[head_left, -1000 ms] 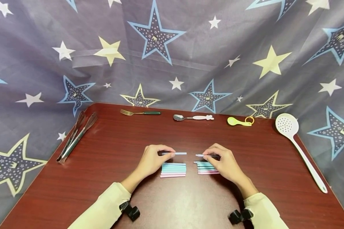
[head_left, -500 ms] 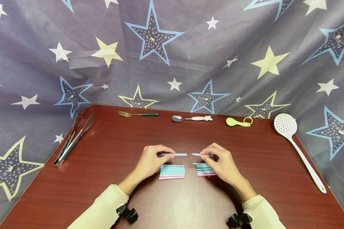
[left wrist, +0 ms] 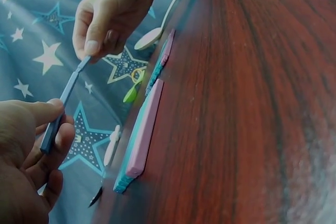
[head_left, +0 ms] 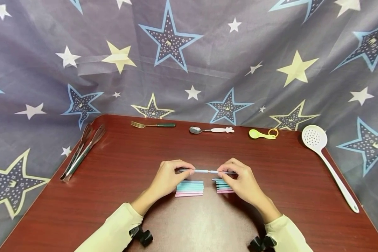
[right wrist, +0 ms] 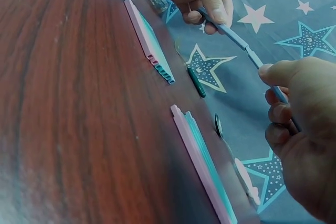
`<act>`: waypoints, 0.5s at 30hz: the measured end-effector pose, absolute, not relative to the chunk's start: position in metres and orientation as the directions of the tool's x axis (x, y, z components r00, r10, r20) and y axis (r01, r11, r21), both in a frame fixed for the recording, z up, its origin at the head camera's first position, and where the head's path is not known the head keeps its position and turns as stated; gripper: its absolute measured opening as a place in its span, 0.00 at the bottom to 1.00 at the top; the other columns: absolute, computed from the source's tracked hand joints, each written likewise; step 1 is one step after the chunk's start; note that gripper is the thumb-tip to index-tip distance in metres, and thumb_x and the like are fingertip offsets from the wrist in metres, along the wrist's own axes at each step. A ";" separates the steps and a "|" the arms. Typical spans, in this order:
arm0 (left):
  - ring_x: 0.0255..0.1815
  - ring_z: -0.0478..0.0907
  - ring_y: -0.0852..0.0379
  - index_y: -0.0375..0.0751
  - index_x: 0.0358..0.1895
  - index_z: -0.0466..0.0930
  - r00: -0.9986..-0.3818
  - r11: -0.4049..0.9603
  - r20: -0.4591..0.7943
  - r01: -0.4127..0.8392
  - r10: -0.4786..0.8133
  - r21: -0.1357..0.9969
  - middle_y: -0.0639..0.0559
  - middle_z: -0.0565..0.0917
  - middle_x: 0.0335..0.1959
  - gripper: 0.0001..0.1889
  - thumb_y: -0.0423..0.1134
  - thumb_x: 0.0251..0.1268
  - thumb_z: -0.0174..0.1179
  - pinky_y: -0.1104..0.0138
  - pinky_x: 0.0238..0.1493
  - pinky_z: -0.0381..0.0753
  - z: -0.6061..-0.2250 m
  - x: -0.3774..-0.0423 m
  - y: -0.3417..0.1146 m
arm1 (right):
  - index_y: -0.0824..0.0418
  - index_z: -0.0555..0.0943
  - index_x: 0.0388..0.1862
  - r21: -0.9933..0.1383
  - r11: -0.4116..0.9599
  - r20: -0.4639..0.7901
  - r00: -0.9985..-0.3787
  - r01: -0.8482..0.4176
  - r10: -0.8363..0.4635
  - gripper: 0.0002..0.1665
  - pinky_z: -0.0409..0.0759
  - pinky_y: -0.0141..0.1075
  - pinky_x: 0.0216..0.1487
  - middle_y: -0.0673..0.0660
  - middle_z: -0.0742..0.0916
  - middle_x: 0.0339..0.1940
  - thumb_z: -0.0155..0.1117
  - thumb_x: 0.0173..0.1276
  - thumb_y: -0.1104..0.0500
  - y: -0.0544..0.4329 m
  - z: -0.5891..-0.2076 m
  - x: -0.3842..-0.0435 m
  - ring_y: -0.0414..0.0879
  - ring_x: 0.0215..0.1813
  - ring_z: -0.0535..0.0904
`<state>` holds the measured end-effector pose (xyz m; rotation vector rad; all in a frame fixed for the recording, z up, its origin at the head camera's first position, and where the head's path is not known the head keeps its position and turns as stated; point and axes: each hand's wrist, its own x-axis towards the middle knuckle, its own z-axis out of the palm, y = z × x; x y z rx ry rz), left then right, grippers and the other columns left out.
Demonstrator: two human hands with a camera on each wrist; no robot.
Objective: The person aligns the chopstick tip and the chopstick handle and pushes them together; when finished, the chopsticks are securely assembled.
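My left hand [head_left: 170, 176] pinches a slim, square-sided blue stick half [head_left: 201, 171] between thumb and fingers. From the other side, my right hand [head_left: 240, 178] grips a second blue stick half [right wrist: 255, 61] with a narrower end. The two halves meet end to end in one line, raised above the table in both wrist views. Below the left hand lies a row of blue, teal and pink stick halves [head_left: 190, 188], their hollow ends facing right. A matching row of narrow-ended halves [head_left: 222, 186] lies partly hidden under the right hand.
Along the far edge of the dark red wooden table [head_left: 195, 224] lie a fork [head_left: 152, 125], a spoon [head_left: 211, 130] and a yellow-green measuring spoon [head_left: 262, 134]. Metal tongs [head_left: 83, 152] are at the left, a white skimmer [head_left: 329, 166] at the right. A star-patterned curtain [head_left: 189, 52] hangs behind.
The gap between the two blue halves has closed. My right hand has moved left, the left hand slightly right, and the ends now meet.
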<state>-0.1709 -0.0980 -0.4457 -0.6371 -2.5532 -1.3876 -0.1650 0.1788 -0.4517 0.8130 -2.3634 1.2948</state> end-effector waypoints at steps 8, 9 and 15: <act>0.27 0.74 0.68 0.55 0.38 0.92 -0.880 0.467 0.364 0.471 0.304 0.749 0.63 0.89 0.33 0.02 0.43 0.64 0.73 0.73 0.30 0.72 -0.447 -0.171 -0.096 | 0.53 0.89 0.37 -0.649 0.436 0.524 -0.782 -0.623 -0.338 0.08 0.75 0.25 0.36 0.44 0.86 0.36 0.76 0.64 0.65 0.177 -0.450 -0.163 0.35 0.36 0.78; 0.26 0.73 0.68 0.55 0.38 0.92 -0.879 0.466 0.368 0.474 0.305 0.747 0.63 0.89 0.32 0.02 0.43 0.64 0.73 0.73 0.29 0.72 -0.447 -0.171 -0.096 | 0.53 0.89 0.37 -0.650 0.437 0.523 -0.783 -0.622 -0.337 0.08 0.74 0.25 0.36 0.43 0.86 0.36 0.76 0.64 0.66 0.177 -0.449 -0.163 0.35 0.36 0.78; 0.25 0.74 0.69 0.54 0.38 0.92 -0.870 0.463 0.381 0.490 0.313 0.739 0.63 0.89 0.32 0.02 0.43 0.65 0.72 0.73 0.28 0.74 -0.447 -0.170 -0.096 | 0.51 0.89 0.37 -0.641 0.437 0.534 -0.776 -0.631 -0.337 0.09 0.74 0.25 0.35 0.44 0.85 0.35 0.76 0.64 0.66 0.175 -0.451 -0.164 0.35 0.35 0.77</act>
